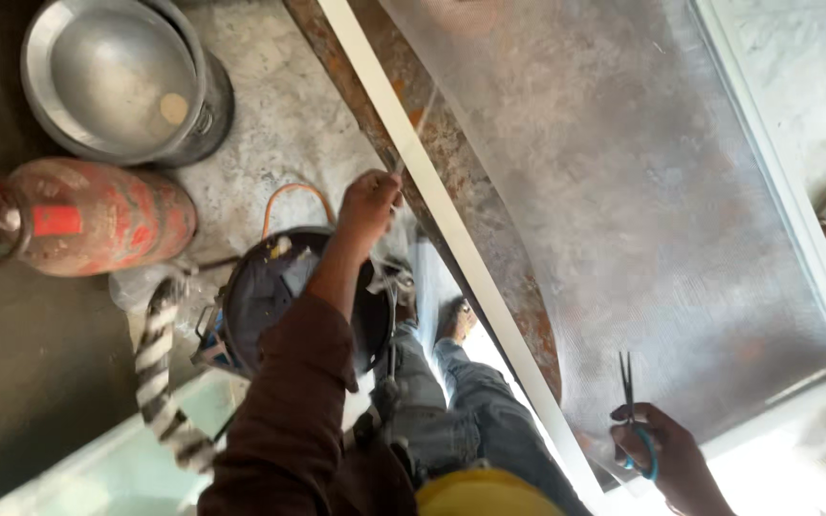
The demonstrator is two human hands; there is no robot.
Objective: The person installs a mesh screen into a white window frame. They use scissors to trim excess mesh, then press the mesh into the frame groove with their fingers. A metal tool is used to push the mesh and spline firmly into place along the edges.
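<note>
A white-framed panel of grey mesh lies on a rusty metal surface. My left hand, on a brown-sleeved arm, is closed around a thin stick-like tool that rests against the near white frame rail. At the panel's lower corner, my right hand holds blue-handled scissors. Their blades are shut and point up over the mesh.
A red gas cylinder lies at the left below a steel bowl. A black round pan with an orange hose and a striped hose sits under my left arm. My legs and a foot stand beside the table.
</note>
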